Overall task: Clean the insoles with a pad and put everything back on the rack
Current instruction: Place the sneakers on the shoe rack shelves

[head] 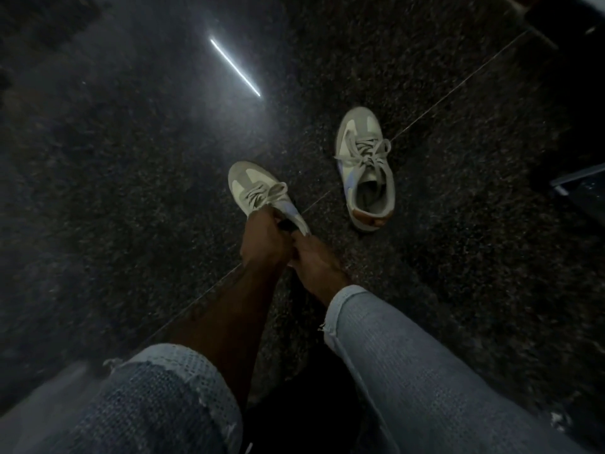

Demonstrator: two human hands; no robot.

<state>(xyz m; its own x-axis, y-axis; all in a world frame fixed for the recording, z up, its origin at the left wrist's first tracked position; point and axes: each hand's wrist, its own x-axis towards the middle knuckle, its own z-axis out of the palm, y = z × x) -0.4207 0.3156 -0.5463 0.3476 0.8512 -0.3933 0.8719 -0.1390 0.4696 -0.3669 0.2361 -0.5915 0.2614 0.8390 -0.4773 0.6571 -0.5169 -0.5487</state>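
Two pale grey lace-up sneakers are on the dark speckled floor. The left sneaker [258,190] is at the centre with its toe pointing away from me. My left hand [263,239] reaches into its opening, fingers curled round a dark insole [288,225] that shows at the collar. My right hand [316,262] grips the heel of the same sneaker from behind. The right sneaker [365,167] stands apart to the right, its opening towards me, untouched. No pad is in view.
The polished stone floor [131,191] shows thin tile joints and a bright strip-light reflection [235,67]. A dark object with a pale edge [579,188] lies at the right border. My light knitted sleeves fill the bottom of the view.
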